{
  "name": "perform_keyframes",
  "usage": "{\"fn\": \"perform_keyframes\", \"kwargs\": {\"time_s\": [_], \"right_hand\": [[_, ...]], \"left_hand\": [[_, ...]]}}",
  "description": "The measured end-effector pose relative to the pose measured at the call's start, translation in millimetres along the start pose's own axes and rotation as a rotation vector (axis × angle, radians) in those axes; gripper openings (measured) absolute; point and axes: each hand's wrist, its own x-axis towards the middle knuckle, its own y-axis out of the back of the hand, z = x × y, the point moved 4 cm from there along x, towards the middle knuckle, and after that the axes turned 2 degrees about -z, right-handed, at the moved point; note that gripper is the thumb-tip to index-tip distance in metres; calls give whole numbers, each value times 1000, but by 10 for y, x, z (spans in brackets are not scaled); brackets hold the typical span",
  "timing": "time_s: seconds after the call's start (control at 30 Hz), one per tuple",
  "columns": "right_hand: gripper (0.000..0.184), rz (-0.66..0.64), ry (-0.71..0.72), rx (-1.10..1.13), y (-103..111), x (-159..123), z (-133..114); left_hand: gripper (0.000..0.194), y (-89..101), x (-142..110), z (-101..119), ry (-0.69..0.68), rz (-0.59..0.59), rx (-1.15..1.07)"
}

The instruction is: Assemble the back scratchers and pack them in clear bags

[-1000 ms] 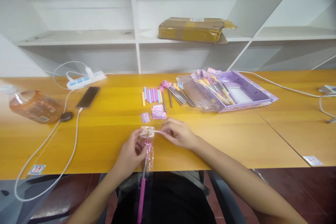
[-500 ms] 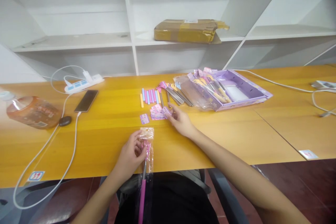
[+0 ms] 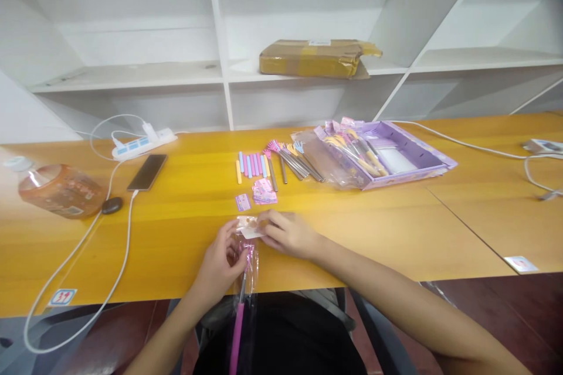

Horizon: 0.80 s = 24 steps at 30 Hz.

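My left hand (image 3: 222,266) grips a narrow clear plastic bag (image 3: 246,269) that holds a pink-handled telescopic stick (image 3: 237,328) with a small pink hand at its tip. The bag hangs over the near edge of the yellow table (image 3: 176,234). My right hand (image 3: 288,233) pinches a small pale card (image 3: 250,228) at the bag's top opening. Just beyond lie a small stack of pink cards (image 3: 265,192) and a single card (image 3: 243,202).
Farther back lie coloured sleeves (image 3: 253,165), several metal sticks (image 3: 294,158), a purple box (image 3: 396,158) with bagged sticks, a phone (image 3: 147,171), a power strip (image 3: 143,142) and an orange bottle (image 3: 59,190) on its side. A cardboard parcel (image 3: 314,57) sits on the white shelf.
My right hand reached forward to the stack of pink cards, then came back to the bag's top with a small card. The left hand kept hold of the bag.
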Motion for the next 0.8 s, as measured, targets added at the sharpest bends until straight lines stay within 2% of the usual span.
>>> {"fn": "perform_keyframes", "kwargs": {"time_s": [0.13,0.3,0.43,0.6,0.8], "right_hand": [[8,82,-41,-14,-69,-5,62],[5,202,-131,209,-124,27,162],[20,241,-315,483,-104,74,252],[28,220,-579,806,-123,93,378],[42,353,-732,1036,-127,55,614]], "left_hand": [[68,-21,0,-7,-46,-2,-23],[70,-50,-4,-14,-82,-33,-46],[68,-43,-4,-6,-43,-45,-73],[46,-106,42,96,-68,34,-96],[38,-308,219,252,-100,107,-132]]}}
